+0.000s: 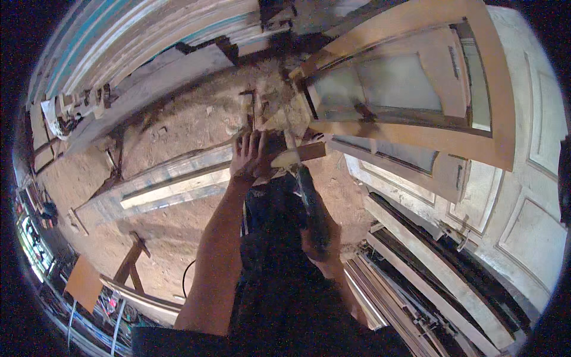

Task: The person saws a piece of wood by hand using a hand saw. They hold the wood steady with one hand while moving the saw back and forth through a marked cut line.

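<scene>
Beside left fingers (254,144) — board (313,151), brown, narrow

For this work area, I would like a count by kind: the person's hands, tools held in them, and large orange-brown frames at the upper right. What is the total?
Hands: 2 (left hand; right hand, in shadow)
Held tools: 1 (long thin tool, exact type unclear)
Large orange-brown frame: 1
Total: 4
</scene>
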A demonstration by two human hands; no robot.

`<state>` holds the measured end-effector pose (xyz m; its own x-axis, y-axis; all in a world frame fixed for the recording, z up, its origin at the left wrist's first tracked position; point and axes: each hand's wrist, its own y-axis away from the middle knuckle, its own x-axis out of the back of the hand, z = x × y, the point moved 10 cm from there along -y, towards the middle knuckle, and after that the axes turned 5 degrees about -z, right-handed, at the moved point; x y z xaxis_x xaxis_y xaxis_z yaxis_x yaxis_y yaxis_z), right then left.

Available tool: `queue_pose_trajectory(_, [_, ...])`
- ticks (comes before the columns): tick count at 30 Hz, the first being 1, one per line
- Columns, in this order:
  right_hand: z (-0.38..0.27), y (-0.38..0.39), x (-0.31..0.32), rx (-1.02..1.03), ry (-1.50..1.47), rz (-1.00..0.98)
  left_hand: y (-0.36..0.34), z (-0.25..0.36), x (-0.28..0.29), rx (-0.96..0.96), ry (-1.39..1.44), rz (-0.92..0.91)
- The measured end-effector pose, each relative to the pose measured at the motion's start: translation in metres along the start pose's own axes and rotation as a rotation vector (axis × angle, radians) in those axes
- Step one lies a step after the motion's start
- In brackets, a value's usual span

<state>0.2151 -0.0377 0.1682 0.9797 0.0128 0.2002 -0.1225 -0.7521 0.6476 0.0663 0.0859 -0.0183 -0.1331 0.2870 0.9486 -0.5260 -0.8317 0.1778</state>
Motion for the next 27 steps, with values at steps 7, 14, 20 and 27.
queue_pose_trajectory(7, [-0.006,0.087,0.021,-0.266,0.023,-0.063,0.007,-0.005,-0.004,0.002,0.103,-0.132])
queue_pose_trajectory(14, [0.004,-0.018,0.002,0.111,-0.015,0.003,-0.004,0.002,-0.001,0.024,-0.001,-0.153])
queue_pose_trajectory(20, [-0.027,0.063,0.022,0.057,0.033,-0.006,0.004,0.000,-0.004,-0.066,-0.007,-0.044])
queue_pose_trajectory(27, [0.003,0.016,0.005,0.012,0.085,-0.006,0.007,0.008,0.005,-0.055,-0.038,-0.055])
